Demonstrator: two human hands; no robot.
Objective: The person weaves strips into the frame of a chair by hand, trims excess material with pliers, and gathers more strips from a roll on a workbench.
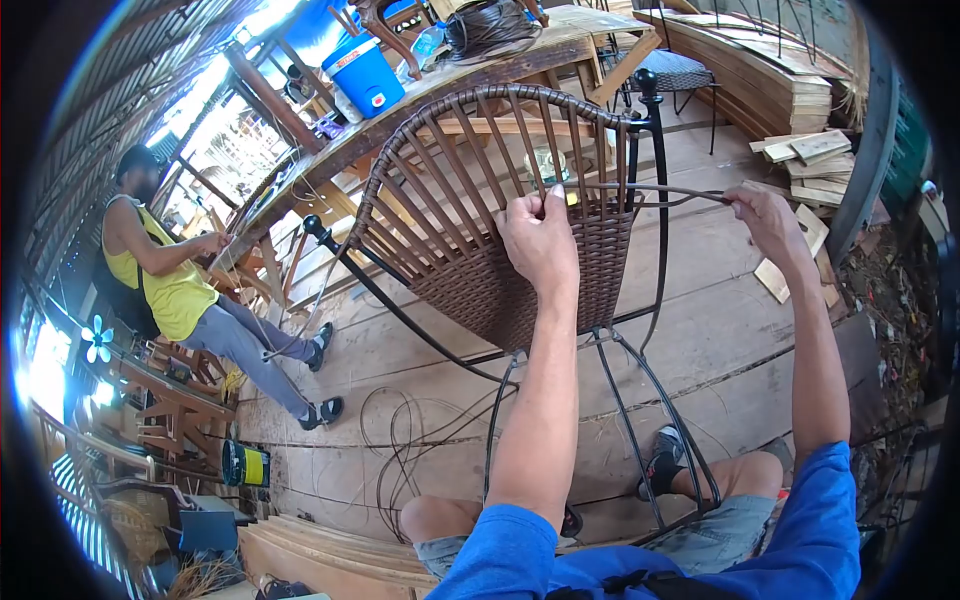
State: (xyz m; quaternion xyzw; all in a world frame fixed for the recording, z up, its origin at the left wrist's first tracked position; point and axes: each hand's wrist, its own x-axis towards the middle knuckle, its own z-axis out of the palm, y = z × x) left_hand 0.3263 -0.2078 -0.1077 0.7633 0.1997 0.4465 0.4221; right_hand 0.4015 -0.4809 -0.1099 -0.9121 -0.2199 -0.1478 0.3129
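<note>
In front of me stands a chair frame of black metal with a partly woven brown wicker back (500,295). Its lower part is tightly woven, while upright strips run open to the wrapped top rim. My left hand (540,235) is closed at the uprights, just above the woven edge, with the thumb against a strand. To the right of the chair, my right hand (770,222) pinches the brown wicker strand (670,192), which stretches sideways between both hands. Part of the strand is hidden behind the uprights and my left fingers.
Loose wicker strands (395,450) lie coiled on the plank floor at lower left. A person in a yellow top (180,270) stands at left beside a long wooden workbench (480,75) bearing a blue cooler (363,78). Stacked boards (770,90) fill the upper right.
</note>
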